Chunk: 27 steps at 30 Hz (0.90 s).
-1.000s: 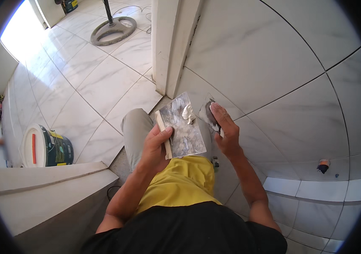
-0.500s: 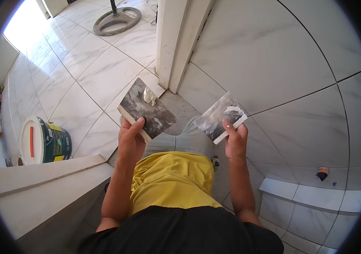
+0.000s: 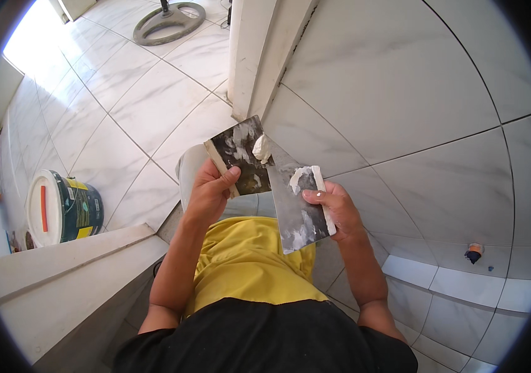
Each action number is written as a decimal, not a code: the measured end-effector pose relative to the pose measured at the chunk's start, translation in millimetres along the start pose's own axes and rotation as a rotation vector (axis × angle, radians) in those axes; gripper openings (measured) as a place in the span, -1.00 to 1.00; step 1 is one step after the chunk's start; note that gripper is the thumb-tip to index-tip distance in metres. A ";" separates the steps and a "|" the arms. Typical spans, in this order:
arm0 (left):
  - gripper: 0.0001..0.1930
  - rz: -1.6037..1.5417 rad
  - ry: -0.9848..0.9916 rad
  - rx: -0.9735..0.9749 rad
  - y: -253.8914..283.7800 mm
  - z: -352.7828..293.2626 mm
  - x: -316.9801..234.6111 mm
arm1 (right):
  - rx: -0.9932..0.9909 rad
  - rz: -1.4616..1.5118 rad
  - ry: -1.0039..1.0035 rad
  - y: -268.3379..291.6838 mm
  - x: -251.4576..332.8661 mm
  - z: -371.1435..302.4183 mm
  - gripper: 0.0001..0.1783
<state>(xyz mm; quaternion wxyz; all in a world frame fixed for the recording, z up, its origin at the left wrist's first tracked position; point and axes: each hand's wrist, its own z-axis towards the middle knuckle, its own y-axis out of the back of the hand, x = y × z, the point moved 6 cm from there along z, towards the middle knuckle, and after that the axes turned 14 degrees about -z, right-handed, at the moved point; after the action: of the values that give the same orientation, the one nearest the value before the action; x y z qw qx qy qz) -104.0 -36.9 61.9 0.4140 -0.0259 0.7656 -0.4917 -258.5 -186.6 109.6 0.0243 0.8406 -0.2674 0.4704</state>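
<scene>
My left hand [image 3: 210, 191] is closed around the pale edge grip of a flat putty scraper [image 3: 237, 140], thumb on its smeared dark face. A white lump of putty [image 3: 261, 150] sits near that blade's right edge. In my right hand [image 3: 340, 210] is a second putty scraper [image 3: 291, 208], gripped by its white-caked edge with the thumb across the face. A curved smear of putty [image 3: 296, 180] lies near that thumb. The right blade's upper corner meets or overlaps the left blade just below the lump; I cannot tell if they touch.
A lidded dark green bucket [image 3: 82, 208] stands on the tiled floor at left, an orange strip on its lid. A white door frame [image 3: 250, 68] rises ahead. Tiled wall [image 3: 396, 93] fills the right, with a pipe stub [image 3: 474, 252] near a tiled ledge [image 3: 464, 289].
Both hands have come together in front of me. The right scraper has turned and swung left, its corner now at the left blade. The left scraper has shifted right and tilted.
</scene>
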 end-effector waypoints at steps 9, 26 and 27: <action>-0.75 -0.020 0.038 0.103 9.9 6.1 11.5 | 0.043 0.059 0.007 -3.0 6.4 11.9 -0.79; -0.83 0.339 0.067 0.153 65.9 46.6 38.2 | 0.004 0.136 0.079 18.6 -4.7 54.9 -0.78; -0.79 0.379 0.182 0.157 79.2 53.3 45.6 | -0.030 0.130 0.111 25.9 -7.3 66.6 -0.80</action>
<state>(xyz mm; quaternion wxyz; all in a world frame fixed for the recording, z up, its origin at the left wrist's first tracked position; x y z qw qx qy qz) -69.7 -55.5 -36.4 0.4291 0.1951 0.7504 -0.4633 -222.0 -225.1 61.1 0.0213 0.7937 -0.3267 0.5127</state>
